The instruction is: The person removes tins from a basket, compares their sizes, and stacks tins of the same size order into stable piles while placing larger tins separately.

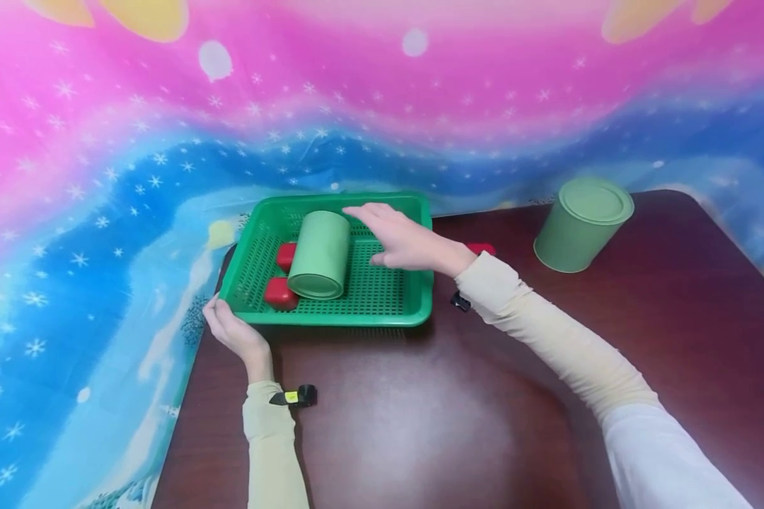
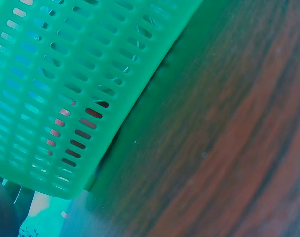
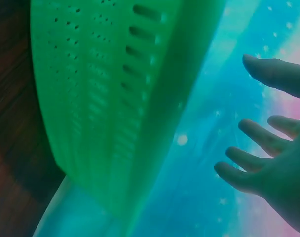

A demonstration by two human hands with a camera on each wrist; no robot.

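Right of basket (image 1: 337, 319): upright can (image 1: 573, 237), occluded red object (image 1: 484, 248); right fingers (image 1: 371, 214) straight, empty; left fingers (image 1: 214, 312) gripping basket.

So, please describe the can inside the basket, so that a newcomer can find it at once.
At the far left of the dark brown table is a green basket with many holes. Inside it, two red blocks show at the left of a pale green can. Unlike the other can, which stands upright on the table further right, this one lies on its side.
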